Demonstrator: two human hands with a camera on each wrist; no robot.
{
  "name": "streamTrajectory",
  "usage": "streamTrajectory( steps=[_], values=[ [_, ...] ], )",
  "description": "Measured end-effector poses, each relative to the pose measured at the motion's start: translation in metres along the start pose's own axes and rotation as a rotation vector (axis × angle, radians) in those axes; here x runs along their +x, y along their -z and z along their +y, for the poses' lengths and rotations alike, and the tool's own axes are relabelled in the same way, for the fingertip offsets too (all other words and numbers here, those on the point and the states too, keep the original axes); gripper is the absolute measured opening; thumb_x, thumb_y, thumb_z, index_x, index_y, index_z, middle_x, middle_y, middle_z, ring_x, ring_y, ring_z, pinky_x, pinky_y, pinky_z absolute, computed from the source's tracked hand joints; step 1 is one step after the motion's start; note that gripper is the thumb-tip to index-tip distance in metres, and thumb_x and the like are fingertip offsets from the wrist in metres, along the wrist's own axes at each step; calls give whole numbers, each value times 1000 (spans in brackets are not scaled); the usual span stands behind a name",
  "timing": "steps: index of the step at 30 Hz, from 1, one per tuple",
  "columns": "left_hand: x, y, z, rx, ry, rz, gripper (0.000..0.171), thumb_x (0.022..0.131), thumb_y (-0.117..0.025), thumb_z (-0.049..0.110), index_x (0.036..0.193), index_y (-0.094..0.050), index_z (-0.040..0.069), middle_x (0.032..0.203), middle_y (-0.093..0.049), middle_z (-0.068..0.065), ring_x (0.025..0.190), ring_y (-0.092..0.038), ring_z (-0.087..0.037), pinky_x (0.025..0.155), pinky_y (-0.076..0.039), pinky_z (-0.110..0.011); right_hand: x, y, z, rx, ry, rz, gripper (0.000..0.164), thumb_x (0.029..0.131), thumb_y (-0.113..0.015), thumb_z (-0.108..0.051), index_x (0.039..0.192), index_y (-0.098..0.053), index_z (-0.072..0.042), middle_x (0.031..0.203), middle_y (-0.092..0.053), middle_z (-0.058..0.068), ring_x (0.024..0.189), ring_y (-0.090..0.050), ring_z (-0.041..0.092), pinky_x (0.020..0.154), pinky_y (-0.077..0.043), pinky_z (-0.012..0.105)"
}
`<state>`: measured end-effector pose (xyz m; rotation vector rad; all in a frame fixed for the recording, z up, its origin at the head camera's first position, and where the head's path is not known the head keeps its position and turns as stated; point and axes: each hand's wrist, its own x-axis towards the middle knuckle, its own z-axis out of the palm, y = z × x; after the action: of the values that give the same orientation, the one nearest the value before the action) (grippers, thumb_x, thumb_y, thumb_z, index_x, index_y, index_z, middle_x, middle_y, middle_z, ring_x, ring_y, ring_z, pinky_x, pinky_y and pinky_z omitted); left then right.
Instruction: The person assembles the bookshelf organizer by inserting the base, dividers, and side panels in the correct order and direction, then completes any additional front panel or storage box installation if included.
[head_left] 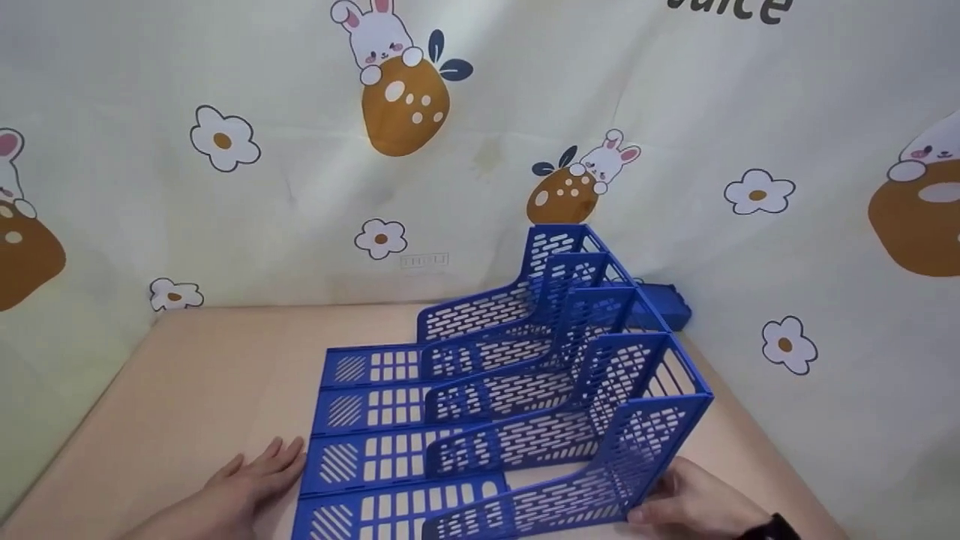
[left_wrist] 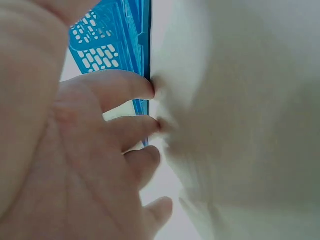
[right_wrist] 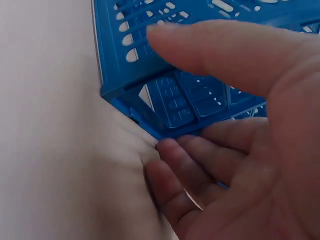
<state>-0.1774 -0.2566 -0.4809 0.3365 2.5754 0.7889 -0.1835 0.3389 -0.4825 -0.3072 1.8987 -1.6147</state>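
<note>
A blue plastic file rack (head_left: pixel 517 427) with several upright perforated dividers rests on the table, its flat base panels extending to the left. My left hand (head_left: pixel 259 480) lies at the left edge of the base, fingers stretched out with the fingertips close to that edge. In the left wrist view, the left hand (left_wrist: pixel 100 145) has its fingertips down on the tabletop beside the rack. At the rack's near right lower corner, my right hand (head_left: pixel 697 499) holds on, thumb against the side panel and fingers at the back, as the right hand (right_wrist: pixel 235 165) in the right wrist view shows.
Behind the tall end of the rack lies another blue plastic piece (head_left: pixel 664 306), partly hidden. The beige tabletop (head_left: pixel 225 375) meets a pale patterned cloth (head_left: pixel 300 187) at the back and sides. A dark band (head_left: pixel 772 529) circles the right wrist.
</note>
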Motion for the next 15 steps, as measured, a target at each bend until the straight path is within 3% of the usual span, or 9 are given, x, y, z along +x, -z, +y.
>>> streamTrajectory(
  steps=[3,7,9,12,15],
  values=[
    [2,0,1,-19,-15,-1,122,64,-89,62,157,-34,7,167,-27,-14,155,-9,-47,114,4,-78,3,1,-3,-103,21,44,84,90,-75,-9,159,-28,-18,151,-54,13,134,-57,36,116,-30,68],
    [3,1,2,-26,-18,5,125,62,-90,64,158,-32,8,168,-25,-12,156,-11,-44,115,3,-78,13,-7,-12,-233,8,103,93,83,-83,-13,158,-29,-21,146,-59,9,130,-59,33,111,-15,81],
    [3,0,1,-17,-43,16,126,62,-90,64,159,-32,7,168,-24,-13,156,-12,-44,115,2,-78,20,-14,-16,-291,9,116,87,81,-86,-17,155,-39,-21,140,-65,6,124,-62,30,110,-18,82],
    [3,0,-1,-40,-68,9,122,66,-90,60,158,-32,5,169,-23,-14,156,-12,-45,114,3,-78,28,-23,-20,-344,12,101,71,81,-86,-21,145,-54,-19,131,-71,3,113,-64,27,108,-33,73],
    [2,3,-4,-33,-99,-2,118,68,-89,58,157,-34,4,168,-25,-15,154,-15,-47,113,2,-79,29,-21,-22,-372,13,58,66,85,-83,-23,144,-55,-20,132,-70,2,113,-64,28,108,-36,70]
  ],
)
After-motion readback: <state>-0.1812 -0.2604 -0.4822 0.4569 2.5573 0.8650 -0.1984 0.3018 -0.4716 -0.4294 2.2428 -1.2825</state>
